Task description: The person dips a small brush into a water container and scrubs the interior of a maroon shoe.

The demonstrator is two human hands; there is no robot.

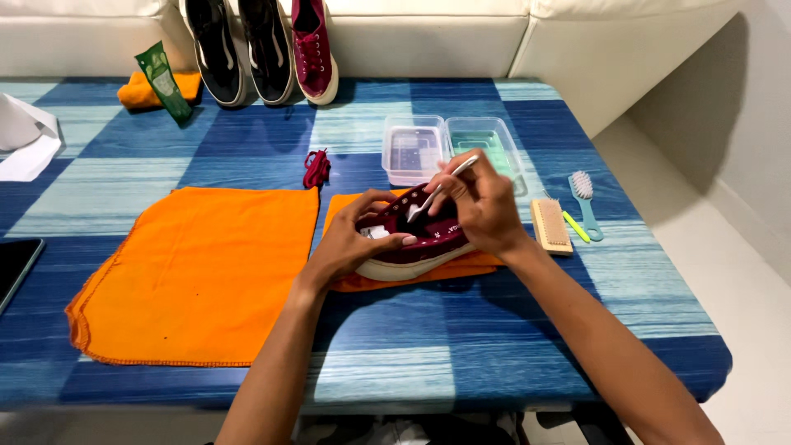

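A maroon canvas shoe (416, 241) with a white sole lies tilted on a small orange cloth (474, 265) near the table's middle. My left hand (350, 241) grips it from the left, thumb over the upper. My right hand (479, 204) is closed around a thin white-handled brush (441, 188), whose head rests inside the shoe's opening. A bunched maroon lace (315, 168) lies just beyond the cloths.
A large orange cloth (198, 272) is spread at the left. Two clear tubs (412, 148) stand behind the shoe. A wooden brush (550, 224), teal brush (585, 202), green tube (165, 82), phone (12, 265) and three shoes (264, 49) lie around.
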